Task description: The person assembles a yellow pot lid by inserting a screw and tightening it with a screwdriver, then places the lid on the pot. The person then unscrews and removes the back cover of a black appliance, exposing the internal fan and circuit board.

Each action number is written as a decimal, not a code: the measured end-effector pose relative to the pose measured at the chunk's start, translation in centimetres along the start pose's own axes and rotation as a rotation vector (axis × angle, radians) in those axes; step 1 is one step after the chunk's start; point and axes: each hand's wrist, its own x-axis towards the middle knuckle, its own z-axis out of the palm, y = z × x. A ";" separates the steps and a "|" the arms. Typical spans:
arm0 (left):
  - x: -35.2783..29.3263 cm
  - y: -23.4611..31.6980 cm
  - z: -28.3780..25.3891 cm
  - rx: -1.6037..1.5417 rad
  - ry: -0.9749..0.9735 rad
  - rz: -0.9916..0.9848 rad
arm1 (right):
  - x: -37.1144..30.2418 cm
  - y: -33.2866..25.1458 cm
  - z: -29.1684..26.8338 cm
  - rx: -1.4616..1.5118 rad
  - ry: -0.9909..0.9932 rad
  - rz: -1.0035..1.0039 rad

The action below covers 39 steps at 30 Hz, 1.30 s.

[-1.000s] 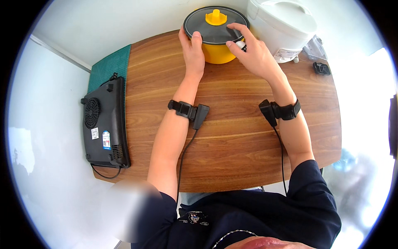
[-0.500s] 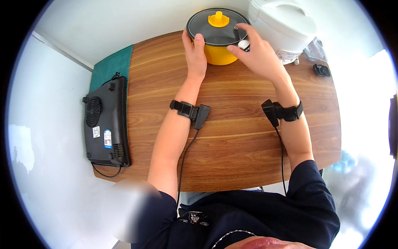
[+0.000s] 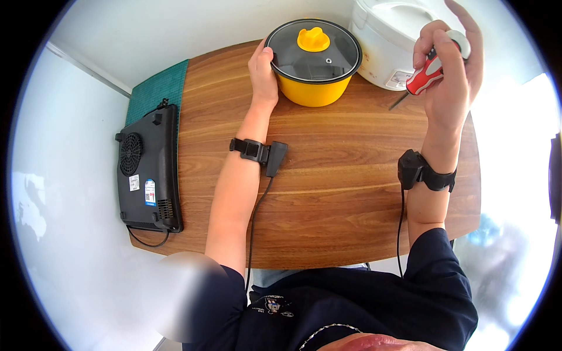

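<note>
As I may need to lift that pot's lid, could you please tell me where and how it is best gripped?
Probably by the yellow knob, pinched from above: it stands up from the dark lid, and the yellow pot sits upright.

the tabletop [image 3: 328,193] is bright; glare bleaches the right; edges bow; lower left blurs.

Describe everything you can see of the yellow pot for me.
The yellow pot is round, with smooth, plain sides, and stands upright on the wooden table. Its lid is on: dark and see-through like glass, with a black rim, a lobed yellow knob and a small metal-ringed vent. Whatever is inside can't be made out. The left hand cups its left side, thumb by the lid's edge. The white cooker is close on its right; whether they touch is unclear.
</note>
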 end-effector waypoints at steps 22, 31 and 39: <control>-2.5 -3.5 -1.3 -0.244 -0.171 -0.338 | -5.7 3.5 4.0 0.049 -0.145 -0.363; -2.7 -2.7 -3.2 -0.228 -0.156 -0.299 | -6.8 1.4 6.3 -0.109 -0.126 -0.369; -3.0 -3.0 -3.7 -0.223 -0.168 -0.270 | -6.8 6.4 6.6 0.196 -0.086 -0.432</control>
